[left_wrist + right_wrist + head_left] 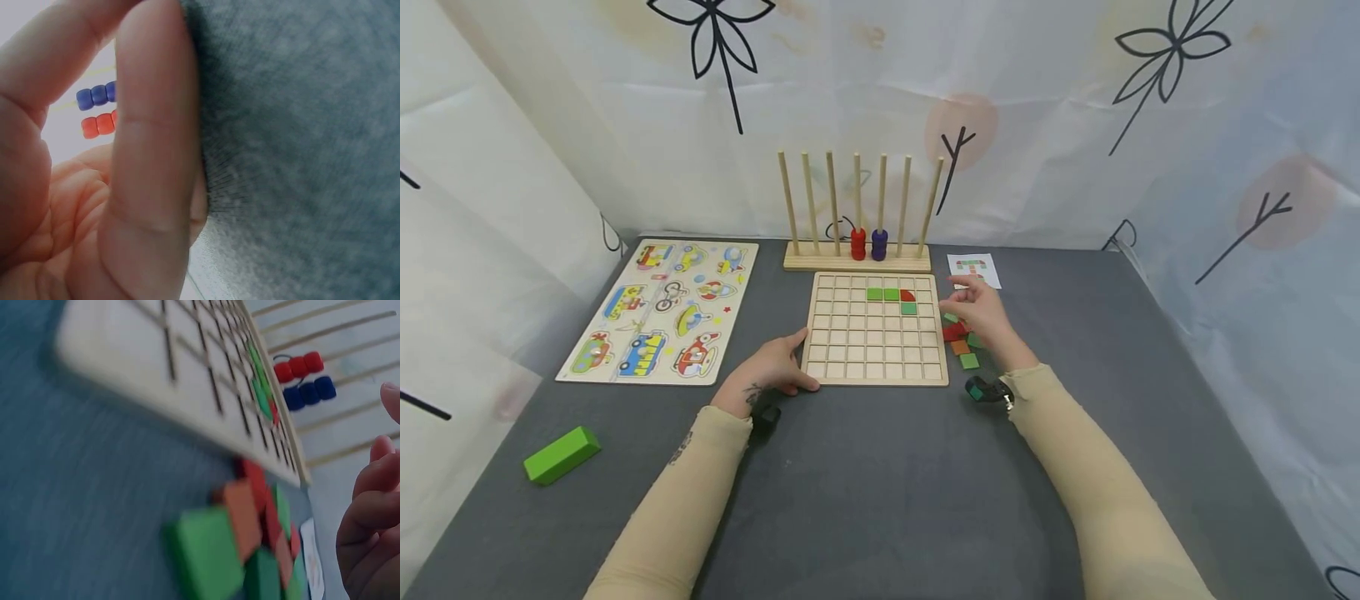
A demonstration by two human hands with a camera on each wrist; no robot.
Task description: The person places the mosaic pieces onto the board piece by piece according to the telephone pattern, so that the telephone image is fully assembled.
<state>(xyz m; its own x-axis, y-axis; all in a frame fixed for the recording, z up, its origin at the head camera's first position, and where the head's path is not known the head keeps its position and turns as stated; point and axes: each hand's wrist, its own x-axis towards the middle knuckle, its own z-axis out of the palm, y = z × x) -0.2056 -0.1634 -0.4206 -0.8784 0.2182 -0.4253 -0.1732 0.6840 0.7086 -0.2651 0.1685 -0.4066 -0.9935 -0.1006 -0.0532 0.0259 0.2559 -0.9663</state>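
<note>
Here, left hand (771, 367) touching grid board (881, 356), right hand (985, 317) near coloured tiles (959, 347), each grip apart

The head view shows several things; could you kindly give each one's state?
Grid board: partly filled, four pieces set in.
Loose pieces: bunched right of the board.
Bead rack: upright, beads on two rods.
Puzzle board: lying flat.
Card: flat, picture up.
Green block: lying flat.
Left hand: touching the grid board.
Right hand: over the loose pieces.
</note>
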